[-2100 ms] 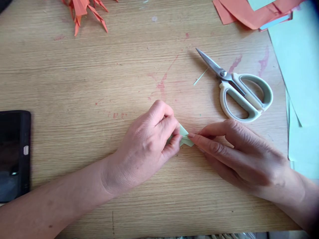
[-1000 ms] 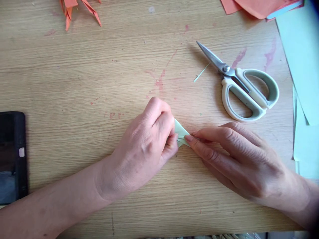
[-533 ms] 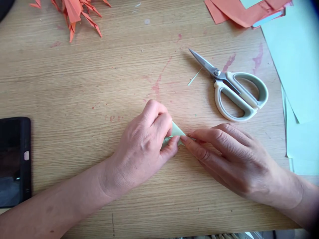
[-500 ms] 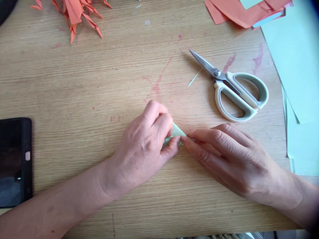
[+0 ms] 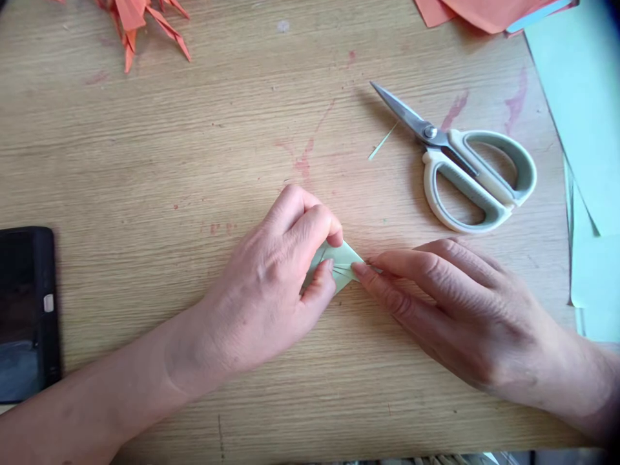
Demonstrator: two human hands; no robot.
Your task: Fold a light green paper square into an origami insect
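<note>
Here, just short of the middle of the wooden worktop [image 5: 145, 161] and a little toward its near edge, we work a folded green paper [image 5: 341, 258] between our two hands. Our left hand [image 5: 271, 284] is curled into a loose fist over the paper's left half, the thumb pressed on top of it and the bent fingers closing in from the far side, so that only a small kite-shaped part of the paper shows. Our right hand [image 5: 465, 310] lies low and stretched out, with its fingers long and close together. Its thumb and forefinger meet in a pinch on the paper's right-hand point. The paper rests flat on the wood or just above it; we cannot tell which.

Scissors [image 5: 465, 171] with pale grey-and-white handles lie toward the far right of the worktop, blades shut and pointing to the far left, well apart from both hands. A thin paper sliver [image 5: 382, 142] lies just beside the blades. Reddish stains [image 5: 303, 161] mark the wood beyond our left hand.

A heap of orange folded pieces [image 5: 140, 26] sits at the far left corner, cut off by the frame. Loose orange sheets [image 5: 484, 10] lie at the far right corner, and pale green sheets [image 5: 581, 129] run down the right edge. A black phone [image 5: 24, 310] lies at the left edge, screen up.
</note>
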